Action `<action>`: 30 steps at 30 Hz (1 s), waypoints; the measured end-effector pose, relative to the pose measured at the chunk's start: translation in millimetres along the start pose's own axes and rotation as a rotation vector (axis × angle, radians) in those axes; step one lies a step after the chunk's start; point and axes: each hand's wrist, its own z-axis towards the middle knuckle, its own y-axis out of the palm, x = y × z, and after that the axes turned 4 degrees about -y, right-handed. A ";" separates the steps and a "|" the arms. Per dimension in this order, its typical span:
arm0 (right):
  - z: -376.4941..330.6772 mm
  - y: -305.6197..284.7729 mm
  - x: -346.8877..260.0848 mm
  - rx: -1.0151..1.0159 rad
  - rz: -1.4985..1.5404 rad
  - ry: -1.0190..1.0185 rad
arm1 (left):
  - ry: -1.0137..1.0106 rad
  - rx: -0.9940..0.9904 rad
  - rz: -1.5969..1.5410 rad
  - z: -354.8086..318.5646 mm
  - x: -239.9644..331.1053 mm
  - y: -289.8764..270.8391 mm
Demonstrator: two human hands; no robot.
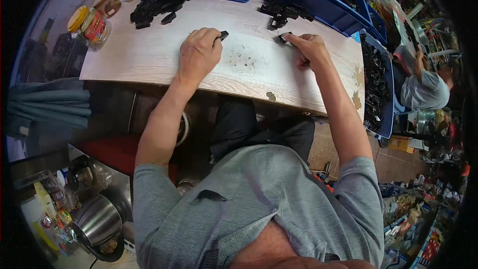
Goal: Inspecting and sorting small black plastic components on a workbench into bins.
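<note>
A small black part (224, 34), upper centre of the frame, is gripped in the curled fingers of the left hand (200, 52). A second black part (284, 38), upper right of centre, is touched by the right hand's (311, 50) extended fingertips; whether it is grasped cannot be told. Similar parts (149, 12) are heaped at upper left on the pale table (142, 57).

Fingers (296, 41) bare, forearms (164, 112) behind them bare too. Farther back from fingers: grey short sleeves (362, 182), grey fine-striped shirt (249, 184), dark slit (211, 196) on chest, collar (239, 235) open. Dark patterned strap (210, 258) farthest from fingers. Black trousers (234, 124) between fingers and shirt hem.
</note>
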 end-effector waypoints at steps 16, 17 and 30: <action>-10.0 -1.5 8.2 -0.076 0.063 -0.038 | -0.065 -0.009 -0.153 7.7 23.5 11.8; -13.4 -1.5 8.8 -0.073 0.038 -0.078 | -0.078 -0.043 -0.218 8.5 29.8 12.2; -16.8 10.8 12.6 -0.170 0.015 -0.204 | 0.241 -0.209 -0.294 31.9 69.6 75.3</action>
